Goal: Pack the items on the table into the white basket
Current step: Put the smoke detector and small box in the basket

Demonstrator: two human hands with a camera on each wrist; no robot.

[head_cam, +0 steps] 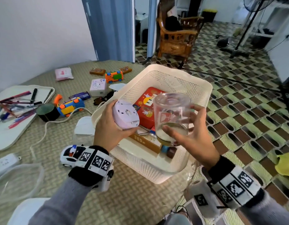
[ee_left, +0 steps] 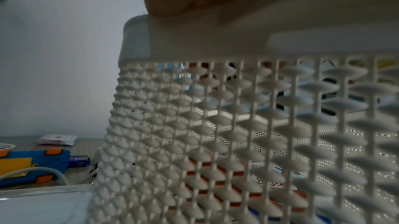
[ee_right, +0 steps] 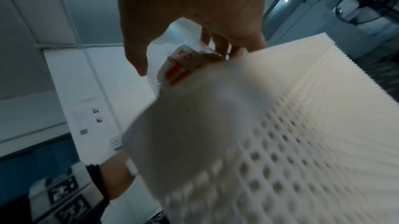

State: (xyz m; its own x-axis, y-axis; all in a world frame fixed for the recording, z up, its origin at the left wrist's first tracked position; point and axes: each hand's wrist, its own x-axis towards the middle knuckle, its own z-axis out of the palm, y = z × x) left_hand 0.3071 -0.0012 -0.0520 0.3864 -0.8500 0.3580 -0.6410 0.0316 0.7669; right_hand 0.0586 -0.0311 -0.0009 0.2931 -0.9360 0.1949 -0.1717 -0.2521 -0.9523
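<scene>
head: left hand (head_cam: pixel 108 127) wraps small lilac rounded plastic gadget (head_cam: pixel 126 115); right hand (head_cam: pixel 191 135) cups clear glass jar (head_cam: pixel 171 116) from below, both above white perforated plastic basket (head_cam: pixel 156 169) on desk, likely for lowering onto red tin (head_cam: pixel 147 106).
left wrist: basket wall (ee_left: pixel 215 125) close; grip hidden.
right wrist: fingers (ee_right: pixel 220 43) curl round jar, blurred.

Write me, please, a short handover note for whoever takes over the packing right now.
Left hand grips a lilac device over the white basket. Right hand holds a clear glass jar above it. Already in the basket: a red tin and a brown box. Left on the table: orange toy car, blue toy car, police car, tissue pack, pink packet.
</scene>
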